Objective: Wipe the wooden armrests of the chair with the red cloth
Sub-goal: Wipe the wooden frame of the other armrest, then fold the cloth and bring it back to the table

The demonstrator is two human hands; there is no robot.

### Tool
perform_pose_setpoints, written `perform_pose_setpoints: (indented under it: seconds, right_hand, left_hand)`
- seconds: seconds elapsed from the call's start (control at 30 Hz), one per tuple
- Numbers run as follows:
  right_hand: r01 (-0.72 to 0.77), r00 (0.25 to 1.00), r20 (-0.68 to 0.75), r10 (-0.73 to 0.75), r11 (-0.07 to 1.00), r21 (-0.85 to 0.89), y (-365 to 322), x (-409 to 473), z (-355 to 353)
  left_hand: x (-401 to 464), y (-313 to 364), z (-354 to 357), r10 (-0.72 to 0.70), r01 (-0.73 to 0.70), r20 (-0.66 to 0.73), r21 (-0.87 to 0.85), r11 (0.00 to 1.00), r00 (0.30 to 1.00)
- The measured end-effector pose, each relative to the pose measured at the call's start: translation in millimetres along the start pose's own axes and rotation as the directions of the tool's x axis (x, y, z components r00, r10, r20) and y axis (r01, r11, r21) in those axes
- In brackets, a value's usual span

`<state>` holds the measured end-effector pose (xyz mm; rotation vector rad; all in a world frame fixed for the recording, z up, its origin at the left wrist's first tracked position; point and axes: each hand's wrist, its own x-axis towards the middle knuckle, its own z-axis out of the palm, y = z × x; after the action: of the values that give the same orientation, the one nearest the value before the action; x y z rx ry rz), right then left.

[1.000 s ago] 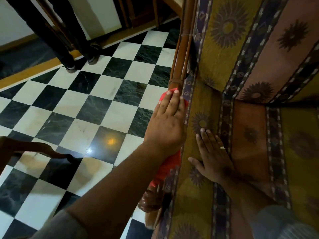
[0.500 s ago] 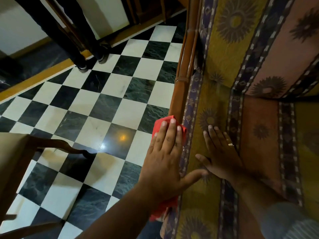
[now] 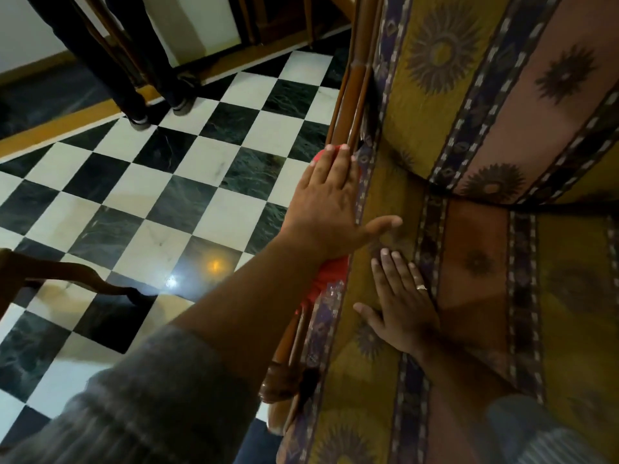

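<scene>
The chair's left wooden armrest (image 3: 350, 92) runs from the top of the head view down to its rounded front end (image 3: 278, 383). My left hand (image 3: 326, 202) lies flat along it and presses the red cloth (image 3: 326, 281) onto the wood. The cloth shows under my wrist and at my fingertips, and my thumb sticks out over the seat. My right hand (image 3: 403, 306) rests flat on the patterned seat cushion (image 3: 475, 296), fingers apart, holding nothing. The other armrest is out of view.
The striped back cushion (image 3: 469, 78) rises at the upper right. A black-and-white checkered floor (image 3: 167, 195) lies to the left. Another chair's curved wooden arm (image 3: 67, 276) is at the left edge. A person's dark-trousered legs (image 3: 110, 61) stand at the top left.
My left hand drew the cloth toward the armrest's front, then slid it up toward the chair back. Its thumb has spread out. My right hand has stayed on the seat.
</scene>
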<state>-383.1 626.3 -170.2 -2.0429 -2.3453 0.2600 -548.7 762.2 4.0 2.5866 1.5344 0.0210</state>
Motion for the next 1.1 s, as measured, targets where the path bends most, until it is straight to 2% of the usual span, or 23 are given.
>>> perform_pose_setpoints:
  seconds: [0.07, 0.1, 0.17, 0.2, 0.23, 0.27, 0.3, 0.33, 0.37, 0.43, 0.53, 0.63, 0.77, 0.9, 1.0, 1.1]
  right_hand:
    - [-0.028, 0.999, 0.031, 0.027, 0.999, 0.032, -2.8, 0.1, -4.9]
    - [-0.054, 0.997, 0.058, 0.050, 0.996, 0.068, -5.3, 2.0, -9.5]
    - [-0.136, 0.987, 0.112, 0.115, 0.969, 0.206, -12.5, 9.7, -24.2]
    - [-0.230, 0.971, 0.147, 0.189, 0.908, 0.349, -17.3, 15.5, -32.4]
    - [-0.350, 0.937, 0.204, 0.284, 0.757, 0.552, -24.6, 22.3, -45.3]
    - [-0.432, 0.889, 0.262, 0.376, 0.498, 0.752, -34.3, 29.3, -61.8]
    - [-0.450, 0.838, 0.319, 0.443, 0.229, 0.863, -44.7, 36.0, -77.8]
    - [-0.421, 0.807, 0.355, 0.472, 0.037, 0.906, -55.2, 42.0, -92.0]
    - [-0.378, 0.800, 0.344, 0.492, -0.031, 0.925, -65.1, 48.8, -105.5]
    - [-0.322, 0.818, 0.253, 0.517, 0.047, 0.946, -84.0, 62.9, -127.4]
    - [-0.343, 0.838, 0.239, 0.491, 0.133, 0.930, -100.0, 76.5, -152.1]
    - [-0.342, 0.834, 0.244, 0.496, 0.115, 0.933, -100.1, 71.1, -164.4]
    - [-0.302, 0.828, 0.200, 0.524, 0.116, 0.946, -90.4, 31.0, -178.3]
    - [-0.268, 0.768, 0.183, 0.614, 0.050, 0.962, -67.2, -44.4, -194.3]
    - [-0.278, 0.680, 0.186, 0.709, 0.015, 0.961, -49.2, -104.1, -200.9]
    - [-0.320, 0.571, 0.218, 0.791, -0.030, 0.947, -27.1, -166.4, -209.3]
  left_hand:
    - [1.2, 0.8, -5.1, 0.013, -0.013, 0.001, -0.034, 0.999, 1.000]
    - [-3.4, 0.6, -6.4, 0.006, -0.007, -0.013, -0.116, 0.993, 1.000]
    - [-21.2, -1.5, -8.3, -0.116, 0.091, -0.048, -0.361, 0.928, 0.992]
    - [-30.8, -4.0, -7.0, -0.229, 0.184, -0.043, -0.464, 0.866, 0.972]
    - [-40.5, -8.0, -7.1, -0.351, 0.288, -0.020, -0.529, 0.798, 0.936]
    - [-48.9, -12.0, -7.6, -0.459, 0.382, 0.009, -0.570, 0.728, 0.888]
    - [-56.0, -15.3, -8.7, -0.543, 0.454, 0.041, -0.603, 0.656, 0.839]
    - [-61.0, -18.0, -9.6, -0.603, 0.507, 0.080, -0.636, 0.582, 0.794]
    - [-63.8, -19.9, -13.0, -0.635, 0.542, 0.131, -0.666, 0.512, 0.761]
    - [-65.0, -21.7, -17.7, -0.651, 0.573, 0.217, -0.714, 0.402, 0.727]
    - [-66.6, -15.1, -35.2, -0.653, 0.586, 0.298, -0.761, 0.279, 0.696]
    - [-78.8, -5.6, -49.4, -0.616, 0.573, 0.361, -0.799, 0.183, 0.700]
    - [-100.4, 12.7, -50.7, -0.553, 0.503, 0.334, -0.844, 0.185, 0.763]
    - [-124.6, 63.1, -47.4, -0.409, 0.501, 0.393, -0.842, 0.200, 0.823]
    - [-138.4, 108.5, -43.4, -0.319, 0.471, 0.390, -0.850, 0.236, 0.864]
    - [-153.4, 161.6, -37.0, -0.212, 0.444, 0.393, -0.834, 0.327, 0.895]
